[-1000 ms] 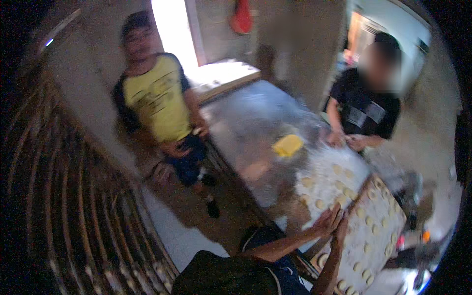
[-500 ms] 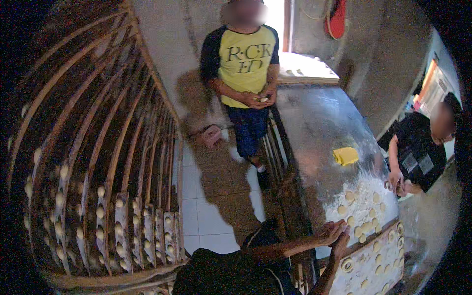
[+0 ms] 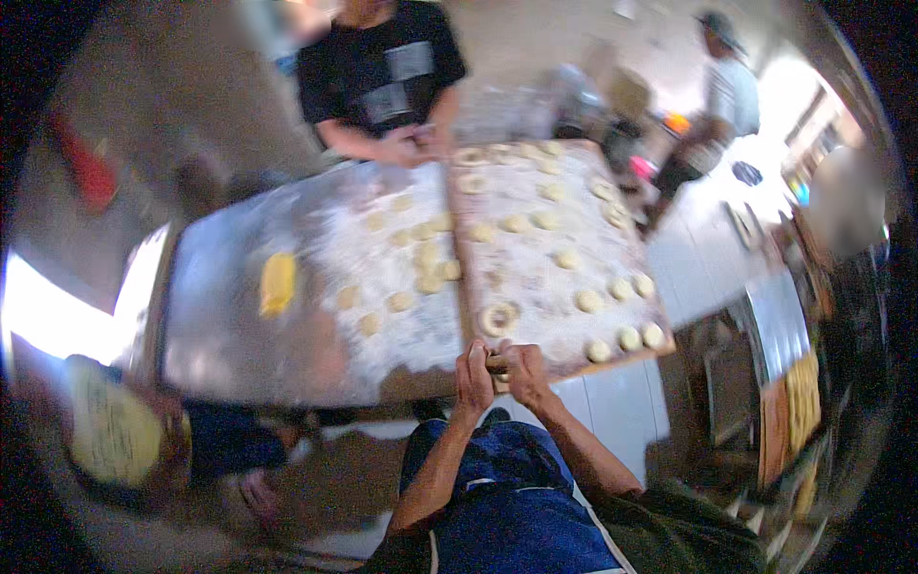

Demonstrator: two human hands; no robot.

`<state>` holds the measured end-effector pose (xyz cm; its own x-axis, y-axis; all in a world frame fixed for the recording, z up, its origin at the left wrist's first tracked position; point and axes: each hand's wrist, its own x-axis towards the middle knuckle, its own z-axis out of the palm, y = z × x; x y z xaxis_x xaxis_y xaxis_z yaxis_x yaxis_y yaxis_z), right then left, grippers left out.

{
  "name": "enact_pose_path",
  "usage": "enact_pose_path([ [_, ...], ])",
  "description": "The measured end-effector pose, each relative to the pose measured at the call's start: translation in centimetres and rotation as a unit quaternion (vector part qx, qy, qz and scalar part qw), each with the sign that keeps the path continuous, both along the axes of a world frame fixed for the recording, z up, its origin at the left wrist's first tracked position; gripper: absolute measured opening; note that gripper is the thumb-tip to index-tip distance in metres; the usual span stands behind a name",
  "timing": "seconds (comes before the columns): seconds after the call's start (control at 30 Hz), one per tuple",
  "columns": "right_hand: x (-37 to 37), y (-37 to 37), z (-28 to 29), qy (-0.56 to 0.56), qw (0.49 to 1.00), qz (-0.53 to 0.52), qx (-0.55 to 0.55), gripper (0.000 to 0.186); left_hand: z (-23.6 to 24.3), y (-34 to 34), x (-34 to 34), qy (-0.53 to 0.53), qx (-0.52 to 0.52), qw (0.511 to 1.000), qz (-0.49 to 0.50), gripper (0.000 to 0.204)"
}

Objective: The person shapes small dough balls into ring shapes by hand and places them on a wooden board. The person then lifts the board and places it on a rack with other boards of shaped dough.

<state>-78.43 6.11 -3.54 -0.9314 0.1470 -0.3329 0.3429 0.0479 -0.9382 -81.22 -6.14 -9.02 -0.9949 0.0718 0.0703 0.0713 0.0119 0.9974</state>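
Note:
My left hand and my right hand are close together at the near edge of a floured board, fingers curled. A small brownish piece shows between them, too blurred to name. Just beyond my fingers, a ring of dough lies on the board. Several pale dough rounds are spread over the same board, with more rings at its far side. Left of it, flattened dough pieces lie in white flour on the metal-topped table.
A yellow cloth or packet lies on the table. Across it stands a person in a black shirt; a person in a yellow shirt is at the near left. Another person is at the far right. Trays with yellowish items stand at right.
My view has swung right, from the racks and the person in yellow to the table and floured board. My hands stay close together and are now at the board's near edge.

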Motion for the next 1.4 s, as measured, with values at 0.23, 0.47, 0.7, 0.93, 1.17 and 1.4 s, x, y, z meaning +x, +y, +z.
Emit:
enact_pose_path([
  [0.23,3.8,7.6,4.3,0.127,0.961,-0.072,0.237,0.033,1.5,7.1,-0.3,0.305,-0.302,0.903,0.007,0.037],
  [0.47,6.6,10.6,4.1,0.038,0.889,-0.138,0.435,0.04,4.4,9.5,-2.2,0.081,-0.421,0.884,-0.186,0.027],
  [0.7,5.8,12.8,2.3,0.207,0.82,0.001,0.534,0.027,3.2,8.5,-2.4,0.296,-0.455,0.792,-0.278,0.034],
  [0.93,5.7,13.2,3.7,0.033,0.91,-0.064,0.408,0.025,3.9,2.6,-1.1,0.241,-0.34,0.896,-0.153,0.034],
  [1.17,-10.2,-0.1,1.3,0.199,0.877,0.213,0.383,0.023,5.1,-15.1,-3.0,0.122,-0.3,0.944,0.062,0.02],
  [1.4,-29.6,-11.2,-9.9,0.216,0.917,0.129,0.309,0.028,3.9,-20.4,-6.6,0.141,-0.257,0.95,0.106,0.018],
])
